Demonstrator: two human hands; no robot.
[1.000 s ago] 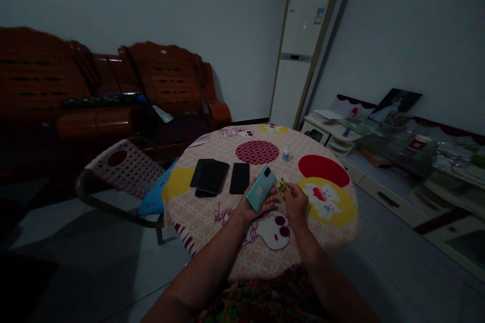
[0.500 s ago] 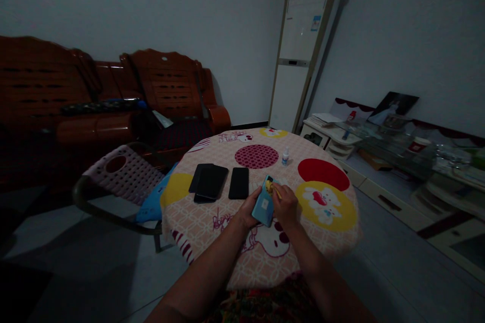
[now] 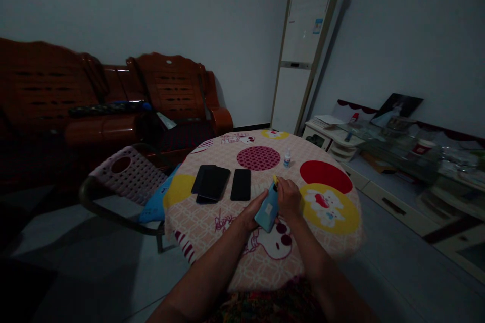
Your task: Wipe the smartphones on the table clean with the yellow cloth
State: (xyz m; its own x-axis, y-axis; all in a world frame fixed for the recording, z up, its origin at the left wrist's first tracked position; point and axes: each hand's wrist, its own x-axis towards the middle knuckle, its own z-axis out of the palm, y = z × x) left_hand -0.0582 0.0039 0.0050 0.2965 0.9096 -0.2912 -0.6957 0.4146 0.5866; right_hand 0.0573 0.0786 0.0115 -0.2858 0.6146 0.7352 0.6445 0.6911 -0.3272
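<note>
Left hand (image 3: 253, 214) wrapped around a light-blue phone (image 3: 267, 209), tilted up above the near middle of the counter (image 3: 212, 222). Right hand (image 3: 288, 199) pinching a small yellow piece (image 3: 275, 180) at the phone's far end — touching it. Left of them, dark phones (image 3: 222, 184) flat on the cloth; farther off, a small bottle (image 3: 287, 158).

Both forearms are showing bare from the elbows down, with no sleeves, watch or bracelet visible on them in the dim light. The left hand (image 3: 253, 213) and the right hand (image 3: 288, 200) are wearing no gloves, and any rings are too small to tell. At the bottom edge a patterned garment (image 3: 265, 308) in red, green and yellow is covering the lap.
</note>
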